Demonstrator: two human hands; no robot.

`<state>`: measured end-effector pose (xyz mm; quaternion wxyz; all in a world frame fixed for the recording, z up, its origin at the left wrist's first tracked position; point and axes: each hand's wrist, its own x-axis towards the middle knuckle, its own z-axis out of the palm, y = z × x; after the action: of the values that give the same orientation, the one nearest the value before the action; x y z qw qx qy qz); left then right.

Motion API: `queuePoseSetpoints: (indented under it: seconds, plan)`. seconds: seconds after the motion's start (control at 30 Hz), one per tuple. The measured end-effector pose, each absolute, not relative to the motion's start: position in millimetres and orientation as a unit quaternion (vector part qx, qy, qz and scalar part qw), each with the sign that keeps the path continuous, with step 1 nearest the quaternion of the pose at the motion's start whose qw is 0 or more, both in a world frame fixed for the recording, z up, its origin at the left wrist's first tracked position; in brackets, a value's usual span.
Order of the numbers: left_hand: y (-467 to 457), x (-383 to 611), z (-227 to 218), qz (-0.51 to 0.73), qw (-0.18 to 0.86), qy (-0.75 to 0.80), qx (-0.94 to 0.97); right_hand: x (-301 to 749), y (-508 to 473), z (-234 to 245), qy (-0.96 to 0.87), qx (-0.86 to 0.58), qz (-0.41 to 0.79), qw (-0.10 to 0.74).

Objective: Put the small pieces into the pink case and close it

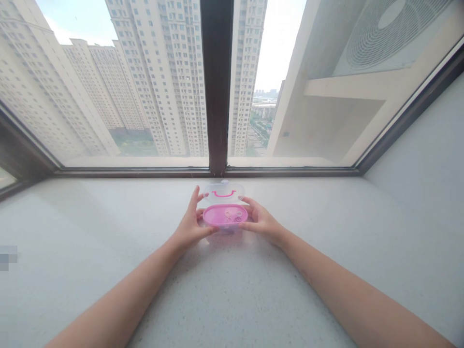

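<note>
A small oval pink tray (215,215) sits at the top of a clear plastic box (226,236), with several small rings (238,219) on its right half. Behind it stands the box's clear lid (224,187), tilted up and fitted with a pink handle (224,195). My left hand (190,223) grips the tray's left end, thumb along the front and one finger raised beside the lid. At the right end my right hand (263,222) holds it too, its thumb at the front rim and its other fingers behind. Whether the tray is raised off the box is unclear.
The box rests on a pale speckled windowsill (232,295). Just behind it runs a dark window frame (217,96) with glass panes on both sides. A white wall (420,159) rises at the right. Tall buildings and an outdoor fan unit (391,29) show outside.
</note>
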<state>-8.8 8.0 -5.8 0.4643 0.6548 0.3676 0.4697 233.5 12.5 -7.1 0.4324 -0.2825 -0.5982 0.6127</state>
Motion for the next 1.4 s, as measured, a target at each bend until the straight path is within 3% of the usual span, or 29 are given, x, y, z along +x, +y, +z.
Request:
queuePoseSetpoints:
  seconds: [0.47,0.7,0.93,1.1,1.23,1.4]
  plan:
    - [6,-9,-1,0.44,0.444,0.366,0.689,234,8,-3,-0.643,-0.257,0.588,0.418]
    - [4,-8,2,0.429,0.319,0.362,0.764,236,12,-8,-0.675,-0.259,0.552,0.416]
    - [6,-11,4,0.388,0.283,0.367,0.797,231,8,1,-0.644,-0.289,0.556,0.44]
    - [3,-10,10,0.387,0.325,0.345,0.791,223,3,2,-0.606,-0.374,0.524,0.467]
    - [-1,-6,14,0.401,0.413,0.351,0.739,222,1,4,-0.643,-0.367,0.504,0.445]
    - [-4,2,17,0.42,0.438,0.366,0.706,222,1,5,-0.729,-0.381,0.402,0.403]
